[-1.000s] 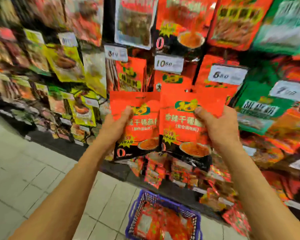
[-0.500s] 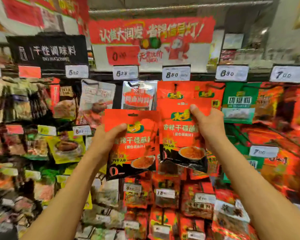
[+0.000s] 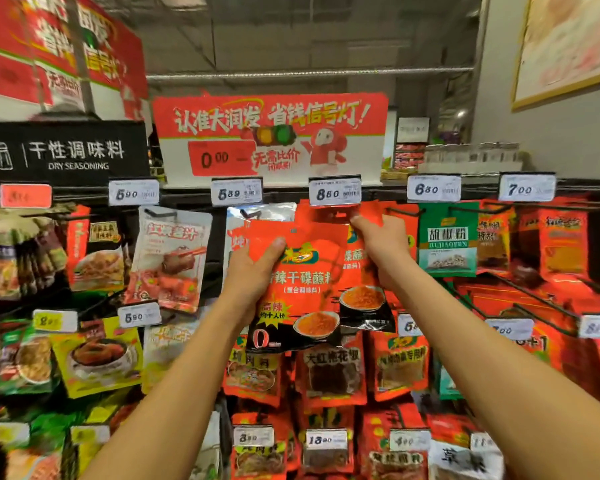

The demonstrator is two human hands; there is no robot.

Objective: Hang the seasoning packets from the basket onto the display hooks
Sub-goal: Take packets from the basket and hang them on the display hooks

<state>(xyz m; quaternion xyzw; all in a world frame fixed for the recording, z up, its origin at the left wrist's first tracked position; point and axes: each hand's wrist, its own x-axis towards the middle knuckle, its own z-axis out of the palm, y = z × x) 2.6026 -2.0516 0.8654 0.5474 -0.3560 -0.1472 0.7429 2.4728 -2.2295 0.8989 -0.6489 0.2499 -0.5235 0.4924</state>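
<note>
**Head view: two red packets raised at the top hook row**

The left hand [image 3: 253, 271] grips a red seasoning packet [image 3: 302, 289] by its left edge, thumb across the front. The right hand [image 3: 383, 247] pinches a second red packet [image 3: 364, 299] by its top, just under the 8.50 price tag [image 3: 335, 192], partly behind the first.

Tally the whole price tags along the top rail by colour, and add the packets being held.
White price tags: 5 (5.90, 5.89, 8.50, 6.80, 7.00)
Red price tag: 1
Held packets: 2 (front packet in left hand, rear packet in right hand)
Total: 8
</note>
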